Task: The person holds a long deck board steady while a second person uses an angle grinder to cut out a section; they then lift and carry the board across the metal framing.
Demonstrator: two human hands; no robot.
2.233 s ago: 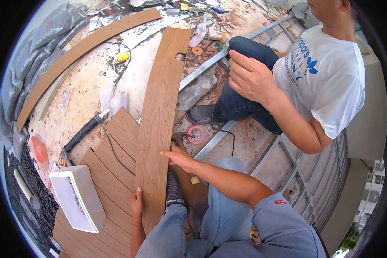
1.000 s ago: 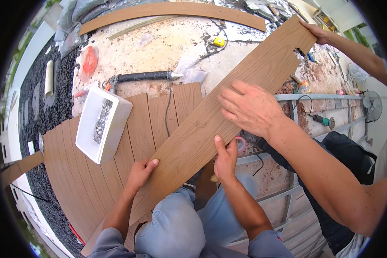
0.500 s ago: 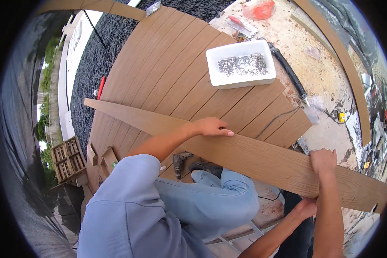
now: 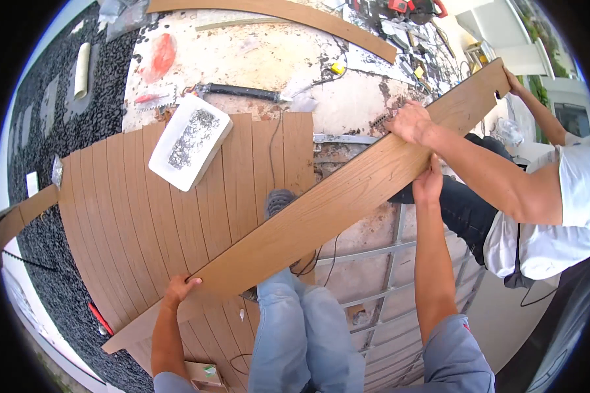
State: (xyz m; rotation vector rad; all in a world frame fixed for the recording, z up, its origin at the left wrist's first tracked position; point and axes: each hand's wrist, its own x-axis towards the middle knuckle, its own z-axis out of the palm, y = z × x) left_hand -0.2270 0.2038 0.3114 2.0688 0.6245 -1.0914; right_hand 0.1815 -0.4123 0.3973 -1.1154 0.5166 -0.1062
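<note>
A long brown wood-grain decking board (image 4: 321,213) slants from lower left to upper right across the view. My left hand (image 4: 179,289) grips its edge toward the lower left end, thumb on the upper face. My right hand (image 4: 429,181) holds the lower edge farther right, its fingers partly hidden behind the board. Just above it, a co-worker's hand (image 4: 410,122) clasps the upper edge. That person's other hand (image 4: 516,84) is at the far right end, near a small dark notch. Laid decking (image 4: 131,209) spreads beneath the board's left part.
On the decking stands a white tub (image 4: 170,167) of small metal pieces. A black tube-shaped tool (image 4: 242,92) with a cable lies beyond. Metal framing (image 4: 393,252) lies exposed at right, beside the co-worker's legs. Black pebbles (image 4: 36,262) border the left. A yellow tape measure (image 4: 337,67) lies far off.
The view has swung to the right, bringing the co-worker in white into sight. My left hand now holds the board nearer its left end. The board stays held by both people.
</note>
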